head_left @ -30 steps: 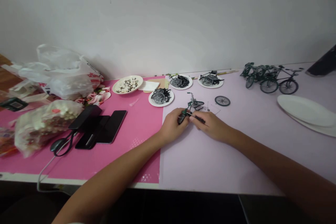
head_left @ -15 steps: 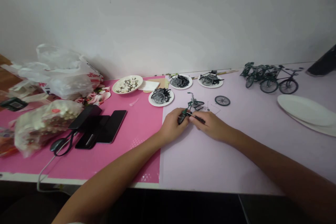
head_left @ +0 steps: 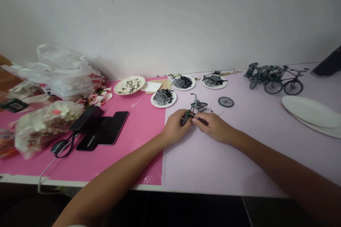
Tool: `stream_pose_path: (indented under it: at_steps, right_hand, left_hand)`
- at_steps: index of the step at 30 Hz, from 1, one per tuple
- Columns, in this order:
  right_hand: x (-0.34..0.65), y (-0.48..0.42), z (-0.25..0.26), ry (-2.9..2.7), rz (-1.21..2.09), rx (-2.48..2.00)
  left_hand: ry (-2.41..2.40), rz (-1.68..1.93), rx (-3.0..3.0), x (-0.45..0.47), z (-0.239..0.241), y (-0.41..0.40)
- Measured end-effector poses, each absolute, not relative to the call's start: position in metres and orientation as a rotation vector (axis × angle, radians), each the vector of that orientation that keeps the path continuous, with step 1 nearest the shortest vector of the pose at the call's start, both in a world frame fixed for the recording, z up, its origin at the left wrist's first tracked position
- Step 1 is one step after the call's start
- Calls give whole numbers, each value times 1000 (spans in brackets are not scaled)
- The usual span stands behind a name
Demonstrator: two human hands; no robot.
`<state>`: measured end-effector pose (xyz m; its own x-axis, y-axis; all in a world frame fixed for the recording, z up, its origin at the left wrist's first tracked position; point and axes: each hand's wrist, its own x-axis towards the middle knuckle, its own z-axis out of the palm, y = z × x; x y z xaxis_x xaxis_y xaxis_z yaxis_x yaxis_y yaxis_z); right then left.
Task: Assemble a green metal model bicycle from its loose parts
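My left hand (head_left: 174,129) is closed around the lower end of a small green model bicycle frame (head_left: 194,108) with handlebars sticking up. My right hand (head_left: 215,127) pinches a thin dark rod-like tool (head_left: 200,118) whose tip meets the frame where both hands join. A loose spoked wheel (head_left: 226,102) lies just beyond my right hand on the pale lilac mat. Three small white plates of wheels and dark parts (head_left: 163,98) (head_left: 183,82) (head_left: 213,81) stand behind the hands.
Finished green model bicycles (head_left: 274,77) stand at the back right, with stacked white plates (head_left: 311,115) in front of them. On the pink mat at left lie dark phones (head_left: 102,127), scissors (head_left: 63,145), plastic bags (head_left: 48,122) and a bowl of small pieces (head_left: 129,85).
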<state>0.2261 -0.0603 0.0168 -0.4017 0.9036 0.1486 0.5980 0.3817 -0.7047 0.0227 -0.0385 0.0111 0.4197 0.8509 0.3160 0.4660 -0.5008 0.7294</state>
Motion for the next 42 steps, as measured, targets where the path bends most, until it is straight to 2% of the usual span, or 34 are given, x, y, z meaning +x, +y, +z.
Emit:
stream_pose_path:
  at_steps: [32,42]
  right_hand:
    - [226,-60,16,-2160,717,-1271]
    - [224,-64,23,-2096,794,-1302]
  left_hand:
    - [1099,909,2155,22,13,-39]
    - [1083,921,2162,22,13,-39]
